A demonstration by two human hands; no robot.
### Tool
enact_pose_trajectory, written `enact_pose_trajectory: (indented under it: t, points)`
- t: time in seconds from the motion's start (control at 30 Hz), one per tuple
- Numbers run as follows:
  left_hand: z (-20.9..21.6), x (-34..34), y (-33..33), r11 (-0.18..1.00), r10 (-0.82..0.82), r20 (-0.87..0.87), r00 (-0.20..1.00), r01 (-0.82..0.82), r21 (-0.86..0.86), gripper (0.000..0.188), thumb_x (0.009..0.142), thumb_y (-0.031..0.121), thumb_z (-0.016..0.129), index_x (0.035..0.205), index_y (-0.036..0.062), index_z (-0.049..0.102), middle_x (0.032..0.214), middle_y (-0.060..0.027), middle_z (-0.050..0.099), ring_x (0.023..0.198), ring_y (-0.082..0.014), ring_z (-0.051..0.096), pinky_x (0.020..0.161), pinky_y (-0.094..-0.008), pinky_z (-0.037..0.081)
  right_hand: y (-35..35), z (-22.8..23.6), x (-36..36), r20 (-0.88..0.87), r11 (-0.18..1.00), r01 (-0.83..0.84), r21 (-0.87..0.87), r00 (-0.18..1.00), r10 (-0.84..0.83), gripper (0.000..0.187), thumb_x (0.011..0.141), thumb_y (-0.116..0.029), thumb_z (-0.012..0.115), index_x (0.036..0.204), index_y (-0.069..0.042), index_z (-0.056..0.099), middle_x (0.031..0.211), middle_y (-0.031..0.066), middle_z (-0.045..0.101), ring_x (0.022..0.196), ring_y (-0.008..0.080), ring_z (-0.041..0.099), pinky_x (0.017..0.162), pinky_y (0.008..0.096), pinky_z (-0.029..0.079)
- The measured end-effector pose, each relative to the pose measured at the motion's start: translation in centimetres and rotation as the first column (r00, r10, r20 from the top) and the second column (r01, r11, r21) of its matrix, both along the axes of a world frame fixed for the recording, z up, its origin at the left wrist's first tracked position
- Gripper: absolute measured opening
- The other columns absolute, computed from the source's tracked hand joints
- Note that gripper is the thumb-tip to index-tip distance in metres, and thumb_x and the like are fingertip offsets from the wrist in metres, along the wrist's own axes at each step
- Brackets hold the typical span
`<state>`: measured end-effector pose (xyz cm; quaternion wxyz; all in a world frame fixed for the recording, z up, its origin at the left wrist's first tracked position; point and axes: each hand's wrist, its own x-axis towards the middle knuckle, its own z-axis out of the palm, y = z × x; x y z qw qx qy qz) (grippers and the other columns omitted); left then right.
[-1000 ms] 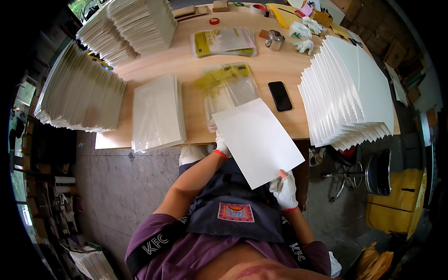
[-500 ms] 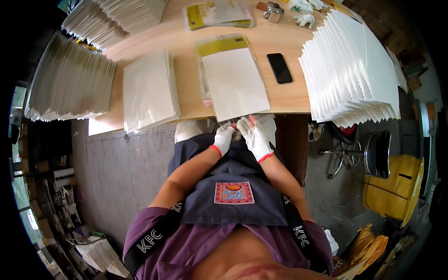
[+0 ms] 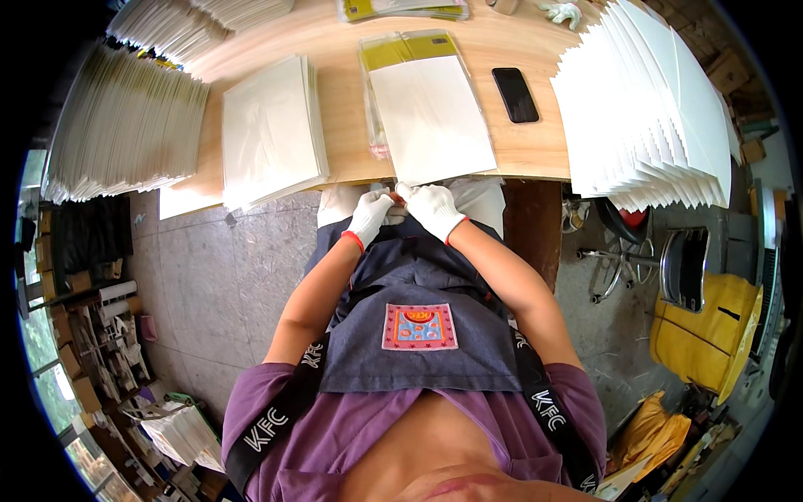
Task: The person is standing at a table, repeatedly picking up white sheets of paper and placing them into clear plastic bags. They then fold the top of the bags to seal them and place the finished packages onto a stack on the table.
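Note:
Both my hands wear white gloves with red cuffs and meet just off the table's front edge. My left hand (image 3: 370, 216) is closed, its fingertips against those of the other hand. My right hand (image 3: 432, 209) is also closed, thumb and fingers pinched near the lower left corner of a white sheet (image 3: 432, 121). What either hand pinches is too small or hidden to name. That sheet lies on a stack of clear plastic sleeves with an olive-yellow band (image 3: 410, 48) across the far end.
To the left lie a pile of sleeved white sheets (image 3: 269, 134) and a tall fanned stack (image 3: 125, 125). A black phone (image 3: 514, 94) rests right of the sleeves. Fanned white boards (image 3: 644, 117) stand at the table's right. More yellow-banded sleeves (image 3: 406, 8) and a white glove (image 3: 562, 13) lie farther back.
My two hands have drawn together and shifted left along the sheet's near edge; the right hand's spread fingers have closed. The table sits higher in view.

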<state>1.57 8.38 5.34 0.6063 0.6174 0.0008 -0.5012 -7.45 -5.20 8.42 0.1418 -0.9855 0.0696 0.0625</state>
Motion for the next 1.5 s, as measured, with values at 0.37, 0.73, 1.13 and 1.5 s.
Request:
enact_pose_trajectory:
  t: [0.37, 0.73, 1.13, 1.5]
  points:
    - [0.6, 0.3, 1.8, 0.995, 0.041, 0.037, 0.998, -0.044, 0.084, 0.028, 0.09, 0.009, 0.043, 0.112, -0.0052, 0.052, 0.098, -0.0163, 0.064, 0.072, -0.0212, 0.066, 0.061, -0.0298, 0.056, -13.0, -2.5, -17.9, -0.063, 0.083, 0.323, 0.943, 0.418, -0.906, 0.003, 0.093, -0.009, 0.047, 0.094, -0.006, 0.046, 0.07, 0.006, 0.059, 0.052, 0.0087, 0.052, 0.046, 0.0223, 0.045]
    - [2.2, 1.2, 2.0, 0.999, 0.014, 0.02, 1.0, -0.014, -0.04, 0.027, 0.088, 0.01, 0.046, 0.11, -0.0045, 0.054, 0.094, -0.0146, 0.063, 0.074, -0.0225, 0.065, 0.065, -0.0298, 0.055, 0.4, 0.6, 1.4, 0.041, 0.811, 0.099, 0.576, 0.988, -0.15, 0.017, 0.086, -0.027, 0.053, 0.094, -0.012, 0.056, 0.078, 0.0113, 0.066, 0.075, 0.0274, 0.064, 0.062, 0.0368, 0.049]
    - [0.9, -0.1, 1.8, 0.963, 0.237, -0.051, 0.97, -0.242, -0.119, 0.012, 0.089, 0.009, 0.046, 0.094, 0.0008, 0.054, 0.094, -0.0149, 0.064, 0.071, -0.0212, 0.065, 0.063, -0.0325, 0.056, -11.2, -1.8, -12.9, -0.242, -0.399, -0.237, 0.886, 0.498, -0.833, 0.015, 0.089, -0.011, 0.057, 0.079, -0.011, 0.047, 0.073, 0.0024, 0.056, 0.049, 0.0071, 0.044, 0.04, 0.0221, 0.034]
    - [1.5, -0.4, 1.8, 1.0, 0.022, 0.034, 0.999, -0.022, -0.012, 0.021, 0.093, 0.015, 0.046, 0.105, -0.0016, 0.052, 0.094, -0.014, 0.065, 0.068, -0.018, 0.064, 0.062, -0.0283, 0.056, -4.0, 2.3, -8.1, -0.04, 0.329, 0.221, 0.918, 0.877, -0.478, 0.02, 0.088, -0.011, 0.052, 0.105, -0.01, 0.062, 0.072, 0.0025, 0.063, 0.06, 0.0077, 0.059, 0.054, 0.0243, 0.046]
